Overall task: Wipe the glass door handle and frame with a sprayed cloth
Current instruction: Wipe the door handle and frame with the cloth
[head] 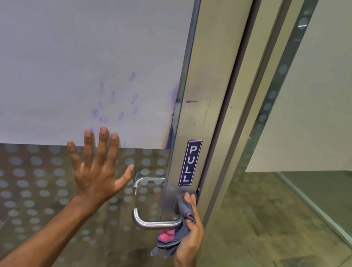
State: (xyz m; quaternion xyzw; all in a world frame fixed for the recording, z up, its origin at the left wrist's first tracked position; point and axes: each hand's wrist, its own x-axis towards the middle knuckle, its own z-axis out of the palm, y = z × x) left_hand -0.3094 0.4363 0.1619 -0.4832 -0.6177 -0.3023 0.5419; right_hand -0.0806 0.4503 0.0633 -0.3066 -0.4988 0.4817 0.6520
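Observation:
A metal lever handle (153, 222) sticks out to the left from the grey metal door frame (211, 70). My right hand (191, 233) grips a grey and pink cloth (175, 235) and presses it against the frame right beside the handle's base, below a blue PULL sticker (189, 163). My left hand (98, 167) lies flat with fingers spread on the glass pane (26, 191) left of the handle. Part of the cloth hangs down under the handle.
White paper with purple smudges (115, 106) covers the upper glass. A dotted frosted pattern marks the lower glass. A second handle (146, 180) shows through the glass on the far side. To the right stand the fixed jamb (247, 120) and another glass panel (304, 230).

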